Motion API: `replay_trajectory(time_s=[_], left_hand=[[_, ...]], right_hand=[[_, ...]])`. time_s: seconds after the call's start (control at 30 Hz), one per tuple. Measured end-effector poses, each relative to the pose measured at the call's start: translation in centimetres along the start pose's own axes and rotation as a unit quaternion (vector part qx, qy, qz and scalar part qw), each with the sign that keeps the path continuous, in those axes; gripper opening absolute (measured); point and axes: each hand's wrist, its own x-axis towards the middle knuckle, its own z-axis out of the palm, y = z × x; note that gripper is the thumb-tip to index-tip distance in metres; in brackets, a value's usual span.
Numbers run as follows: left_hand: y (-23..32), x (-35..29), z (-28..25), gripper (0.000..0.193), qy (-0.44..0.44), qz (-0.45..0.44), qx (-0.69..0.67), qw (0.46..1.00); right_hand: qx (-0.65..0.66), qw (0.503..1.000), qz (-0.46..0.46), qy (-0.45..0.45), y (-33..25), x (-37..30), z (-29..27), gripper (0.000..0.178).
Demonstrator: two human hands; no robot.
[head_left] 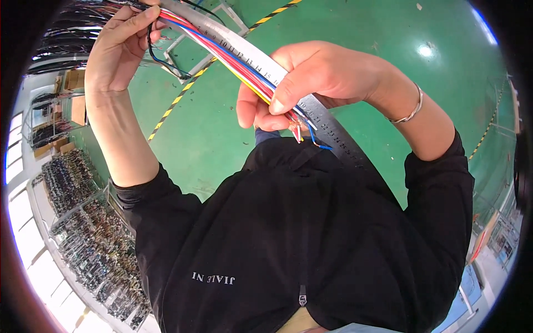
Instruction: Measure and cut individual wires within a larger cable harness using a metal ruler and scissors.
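Note:
A bundle of thin wires (222,56), red, white, blue and yellow, runs slantwise along a long steel ruler (336,130). At the upper left my left hand (123,44) is closed, pinching the bundle near where the coloured wires come out of a black covering. My right hand (319,75) grips both the wires and the ruler, its thumb pressing the wires against the marked face. Past the thumb the loose wire ends (302,130) fan out, a blue one (323,147) reaching furthest. The ruler's lower end lies in front of my black jacket.
Many black cables (69,41) hang in a mass at the upper left. Below them stand cardboard boxes (78,110) and a rack full of dense small parts or cables (100,238). Yellow-black tape (177,105) crosses the green floor (355,28). A metal frame (230,16) stands beyond the ruler.

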Motion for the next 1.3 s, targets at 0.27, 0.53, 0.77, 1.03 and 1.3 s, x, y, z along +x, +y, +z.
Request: replay_trajectory(time_s=[0.27, 0.53, 0.77, 1.03, 1.3], left_hand=[[0.2, -0.6, 0.0, 0.011, 0.022, -0.003, -0.01, 1.0], [-0.1, -0.6, 0.1, 0.011, 0.008, 0.017, -0.03, 0.999], [-2.7, 0.8, -2.8, 0.014, -0.084, -0.003, -0.079, 0.993], [-1.2, -1.8, -3.3, 0.032, -0.061, -0.026, -0.115, 0.991], [0.2, -2.0, -3.6, 0.031, -0.086, -0.012, -0.144, 0.986]], right_hand=[[0.016, 1.0, 0.01, -0.01, 0.2, 0.2, 0.1, 0.039], [0.013, 1.0, 0.002, -0.017, 0.2, 0.5, -0.2, 0.038], [-0.026, 0.999, 0.015, -0.042, 0.6, 0.7, -0.7, 0.02], [-0.019, 0.997, 0.067, -0.043, -0.7, 0.4, 1.3, 0.011], [-0.048, 0.997, 0.067, -0.013, -1.7, 0.2, 2.7, 0.01]])
